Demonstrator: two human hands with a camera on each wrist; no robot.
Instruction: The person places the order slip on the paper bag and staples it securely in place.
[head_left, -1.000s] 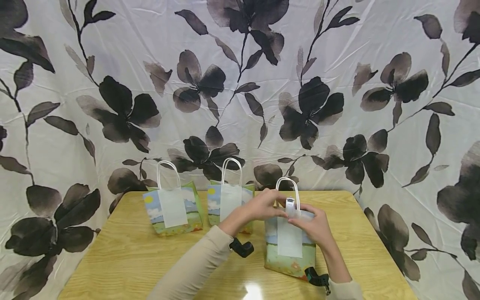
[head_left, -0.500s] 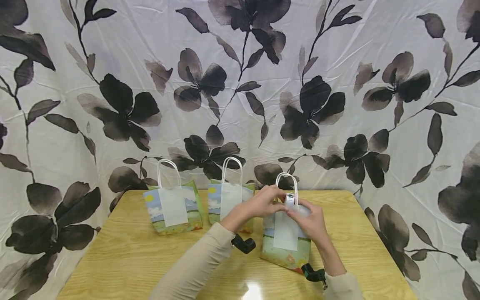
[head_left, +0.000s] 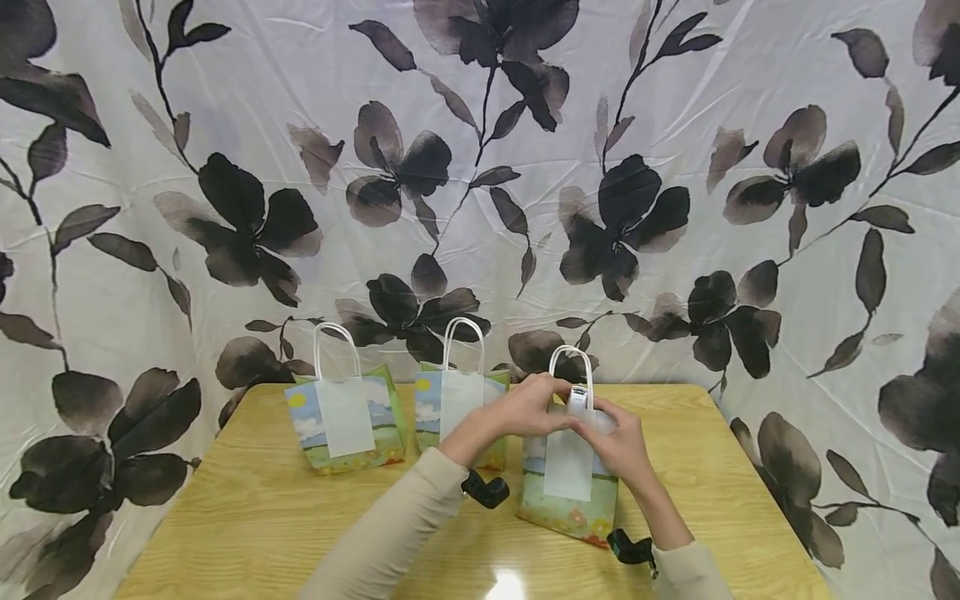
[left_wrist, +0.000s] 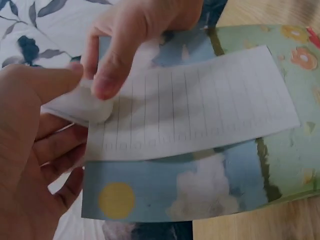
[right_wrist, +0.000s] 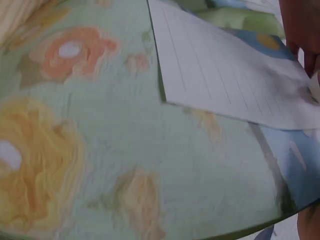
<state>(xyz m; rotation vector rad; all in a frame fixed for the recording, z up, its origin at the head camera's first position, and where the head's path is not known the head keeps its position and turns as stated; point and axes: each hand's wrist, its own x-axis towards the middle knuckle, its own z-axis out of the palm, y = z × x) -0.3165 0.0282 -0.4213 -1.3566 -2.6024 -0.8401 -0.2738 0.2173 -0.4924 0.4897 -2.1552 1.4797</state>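
A small white stapler (head_left: pixel 577 400) sits over the top edge of a paper gift bag (head_left: pixel 570 512), where a lined white paper slip (left_wrist: pixel 200 100) lies against the bag's printed front. My left hand (head_left: pixel 525 408) grips the stapler's back end, thumb above and fingers beneath. From the other side my right hand (head_left: pixel 618 437) presses its thumb on the stapler's front end, with its other fingers passing behind the bag's top edge. The bag stands slightly tilted, its white twisted handles (head_left: pixel 572 358) rising behind the hands. In the right wrist view the bag's flowered front (right_wrist: pixel 120 130) fills most of the frame.
Two similar gift bags stand at the table's back: the left bag (head_left: pixel 386 433) and the middle bag (head_left: pixel 427 408), each with a white slip in front. The wooden table (head_left: pixel 247 517) ends at a floral cloth backdrop (head_left: pixel 510 192). Each wrist bears a black camera (head_left: pixel 483 490).
The bag has shifted slightly left and away from me, with both hands staying at its top edge. The right thumb has come closer to the stapler's front end and the left hand.
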